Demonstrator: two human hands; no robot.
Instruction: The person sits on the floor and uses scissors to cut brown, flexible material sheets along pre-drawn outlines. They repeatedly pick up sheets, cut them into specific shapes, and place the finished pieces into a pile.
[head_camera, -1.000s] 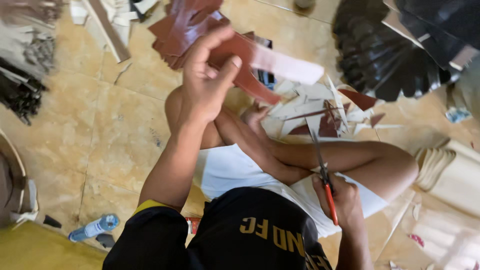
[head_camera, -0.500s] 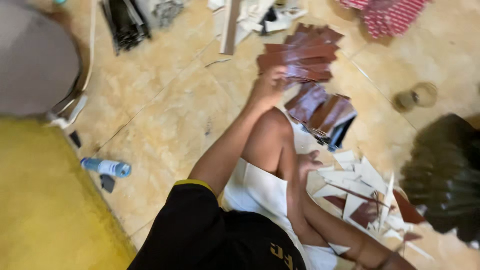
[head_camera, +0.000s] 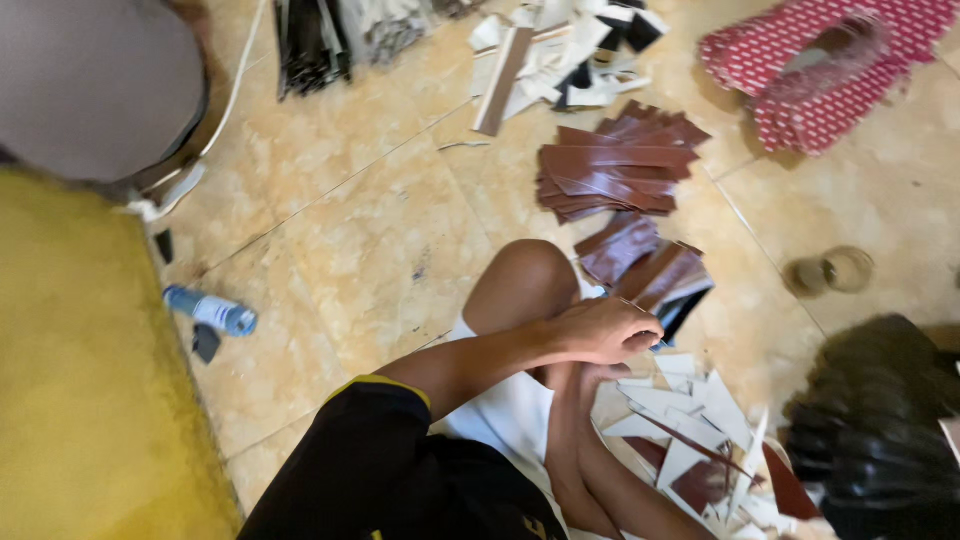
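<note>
My left hand (head_camera: 605, 330) rests over my bent knee (head_camera: 525, 280), fingers curled, with nothing visible in them. Just beyond its fingertips lies a small heap of glossy brown strips (head_camera: 650, 270). A larger, fanned stack of the same brown strips (head_camera: 615, 170) lies farther off on the tiled floor (head_camera: 350, 240). White and brown offcuts (head_camera: 690, 420) are piled by my lower leg, below the hand. My right hand is out of the picture.
A yellow mat (head_camera: 80, 400) fills the left side, with a small blue bottle (head_camera: 210, 310) at its edge. Also around: a grey round object (head_camera: 90, 80), dark strip bundles (head_camera: 310, 40), white scraps (head_camera: 570, 50), a red patterned cloth (head_camera: 820, 70), a small round ring (head_camera: 830, 270), a black glossy stack (head_camera: 880, 430).
My left hand held a brown strip up, reached out to the brown stack, and has now drawn back to my knee without it. The right hand with scissors has left the view.
</note>
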